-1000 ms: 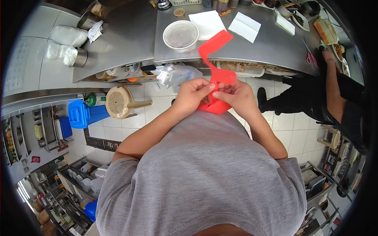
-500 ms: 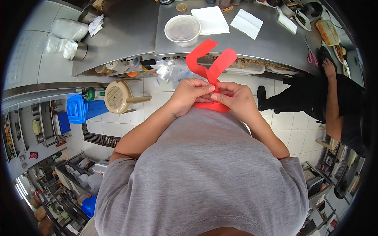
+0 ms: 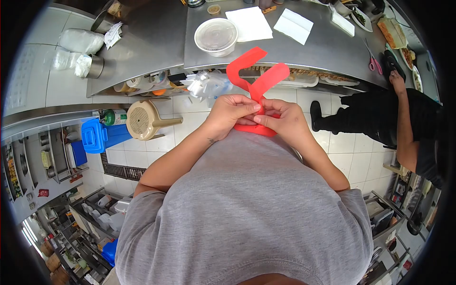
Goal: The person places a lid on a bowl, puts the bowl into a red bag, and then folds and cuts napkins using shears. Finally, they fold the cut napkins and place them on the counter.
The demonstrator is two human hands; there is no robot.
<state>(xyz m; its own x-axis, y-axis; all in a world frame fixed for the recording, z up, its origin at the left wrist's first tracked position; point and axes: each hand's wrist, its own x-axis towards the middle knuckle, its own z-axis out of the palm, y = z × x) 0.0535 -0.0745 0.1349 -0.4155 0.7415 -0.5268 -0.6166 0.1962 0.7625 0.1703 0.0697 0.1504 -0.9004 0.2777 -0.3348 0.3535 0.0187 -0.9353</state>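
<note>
A flat red strap [image 3: 264, 84], with two loose ends sticking up and away from me, is held at my waist. More of the same red material lies below my fingers, against the hem of my grey shirt. My left hand [image 3: 233, 114] pinches the strap from the left, thumb against fingers. From the right, my right hand [image 3: 283, 118] pinches it too, its fingertips close to those of the left. The strap crosses itself just above the fingertips, and what lies between the fingers is partly hidden.
Before me runs a steel counter [image 3: 156, 45] carrying a lidded white bowl [image 3: 216, 37] and white papers [image 3: 249, 23]. A beige plastic stool [image 3: 141, 119] and blue bin [image 3: 94, 136] stand left. At right, a person in black [image 3: 370, 111] works near pink-handled scissors [image 3: 375, 65].
The strap's loose ends have shifted slightly right, and the right one tilts lower. Both hands keep their pinch in nearly the same place. The counter items appear a little further up and left.
</note>
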